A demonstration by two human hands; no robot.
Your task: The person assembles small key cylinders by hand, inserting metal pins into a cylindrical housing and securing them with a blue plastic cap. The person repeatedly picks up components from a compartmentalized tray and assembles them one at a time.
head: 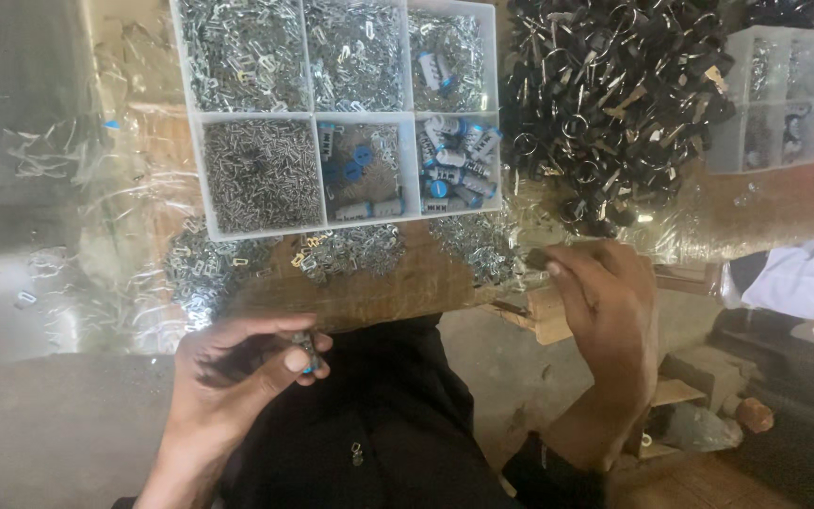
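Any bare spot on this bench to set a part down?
Bare wood shows only below the compartment tray, between the loose metal heaps. The plastic sheet left of the tray is mostly clear. Right of it, the key pile is crowded.

A six-compartment tray [316, 118] of small metal parts fills the upper centre of the frame, with a heap of dark keys [605, 104] crowding the upper right. Bare grey surface lies open at left; loose metal clips [350, 253] litter the table edge below the tray.
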